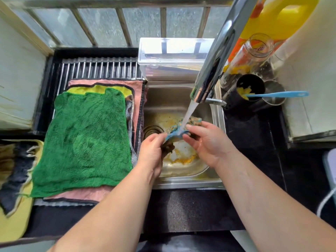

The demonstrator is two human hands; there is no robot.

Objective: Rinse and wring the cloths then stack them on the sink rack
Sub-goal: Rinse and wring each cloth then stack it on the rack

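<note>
Recorded at twelve o'clock: a clear plastic box with a lid, backed by window bars over frosted panes. Found at one to two o'clock: a yellow jug, an open glass jar just beside it, and a black cup holding yellow scraps, with a blue-handled tool sticking out toward three o'clock. Logged at four o'clock, on the black counter: a white cable near the frame edge.

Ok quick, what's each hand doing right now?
Left hand: gripping the cloth.
Right hand: pinching the same cloth under the water.
</note>
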